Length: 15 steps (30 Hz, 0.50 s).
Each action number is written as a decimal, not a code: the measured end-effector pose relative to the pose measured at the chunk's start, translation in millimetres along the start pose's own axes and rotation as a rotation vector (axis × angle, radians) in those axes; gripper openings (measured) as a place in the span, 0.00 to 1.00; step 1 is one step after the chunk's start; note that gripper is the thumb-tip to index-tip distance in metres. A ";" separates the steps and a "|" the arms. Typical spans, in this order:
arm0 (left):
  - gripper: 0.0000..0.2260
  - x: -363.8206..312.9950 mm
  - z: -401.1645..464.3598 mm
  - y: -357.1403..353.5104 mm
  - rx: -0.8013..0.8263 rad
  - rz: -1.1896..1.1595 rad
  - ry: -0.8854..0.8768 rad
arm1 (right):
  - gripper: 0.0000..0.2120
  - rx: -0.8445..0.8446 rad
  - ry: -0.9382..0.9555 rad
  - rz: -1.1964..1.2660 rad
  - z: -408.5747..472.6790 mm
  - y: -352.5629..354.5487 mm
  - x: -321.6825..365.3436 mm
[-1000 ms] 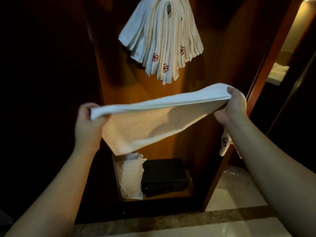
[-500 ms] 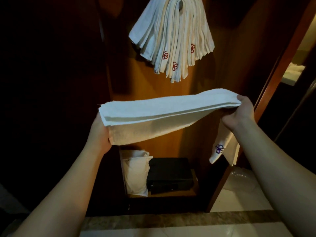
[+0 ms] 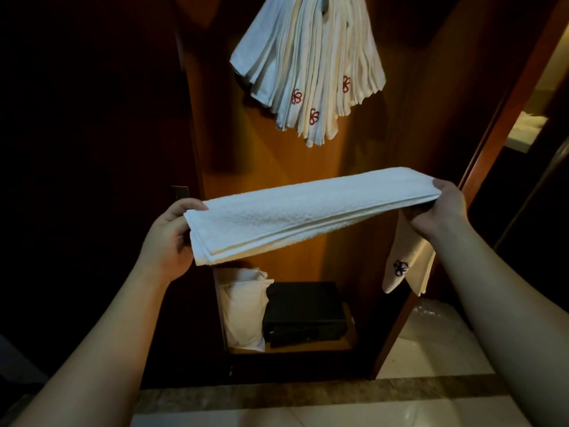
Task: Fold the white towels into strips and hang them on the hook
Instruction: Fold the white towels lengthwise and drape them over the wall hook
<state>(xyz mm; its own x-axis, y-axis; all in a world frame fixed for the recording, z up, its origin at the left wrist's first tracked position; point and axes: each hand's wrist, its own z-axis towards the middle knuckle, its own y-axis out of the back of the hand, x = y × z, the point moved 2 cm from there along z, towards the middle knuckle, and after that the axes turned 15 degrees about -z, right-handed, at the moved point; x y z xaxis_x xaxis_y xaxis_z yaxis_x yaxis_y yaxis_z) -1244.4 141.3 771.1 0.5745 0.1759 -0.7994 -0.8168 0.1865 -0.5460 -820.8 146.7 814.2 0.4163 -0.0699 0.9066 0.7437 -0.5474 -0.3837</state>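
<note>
Across the middle of the frame you now hold the white towel (image 3: 311,211) as a flat, layered strip, where a second ago a loose flap hung below it; that fold has closed, so by my reading this towel is nearly ready to go up. Your left hand (image 3: 172,238) grips the lower left end, thumb on top and fingers curled beneath, and your right hand (image 3: 440,211) pinches the higher right end. A spare corner with a dark emblem (image 3: 400,268) dangles under your right wrist; whether it belongs to this towel or a second one you cannot tell. At top centre the hung towels (image 3: 308,72) fan out and almost bury the hook (image 3: 324,4), which the frame edge cuts off. The left of the frame is too dark to read. At bottom centre sit a white bag (image 3: 243,312) and a black box (image 3: 303,312).
</note>
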 end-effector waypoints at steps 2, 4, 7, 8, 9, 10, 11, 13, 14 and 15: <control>0.24 5.0 -2.9 3.3 -0.002 -0.019 0.020 | 0.16 0.004 -0.004 -0.005 1.3 2.9 -1.6; 0.22 12.2 -5.5 8.3 -0.023 -0.066 0.051 | 0.16 0.031 -0.008 -0.018 1.6 4.3 -3.7; 0.12 22.8 -9.1 15.7 -0.036 -0.146 0.096 | 0.16 0.076 -0.002 -0.002 -1.3 4.3 -6.5; 0.11 26.7 -9.1 18.3 -0.057 -0.166 0.107 | 0.16 0.095 0.000 0.018 -3.1 3.8 -7.7; 0.11 31.7 -7.9 20.4 -0.091 -0.174 0.120 | 0.17 0.118 -0.001 0.040 -5.1 3.1 -8.6; 0.13 37.3 -5.9 22.2 -0.140 -0.145 0.143 | 0.18 0.140 -0.006 0.062 -7.1 2.2 -9.8; 0.13 43.3 -3.9 23.6 -0.189 -0.076 0.178 | 0.20 0.161 -0.011 0.083 -9.1 1.1 -10.1; 0.15 56.1 -1.4 26.7 -0.197 0.101 0.247 | 0.21 0.198 -0.004 0.108 -13.1 -2.6 -8.1; 0.17 63.2 -0.6 28.8 -0.178 0.139 0.285 | 0.21 0.211 0.008 0.112 -14.9 -5.1 -5.8; 0.17 70.6 -0.2 31.7 -0.176 0.146 0.317 | 0.21 0.222 0.019 0.114 -17.0 -8.0 -3.2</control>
<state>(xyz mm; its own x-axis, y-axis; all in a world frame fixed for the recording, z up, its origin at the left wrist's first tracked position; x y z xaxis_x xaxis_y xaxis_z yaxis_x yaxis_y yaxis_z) -1229.7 159.4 697.3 0.4294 -0.1242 -0.8945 -0.9011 0.0076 -0.4336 -837.0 137.2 817.4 0.4958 -0.1379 0.8574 0.7900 -0.3384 -0.5112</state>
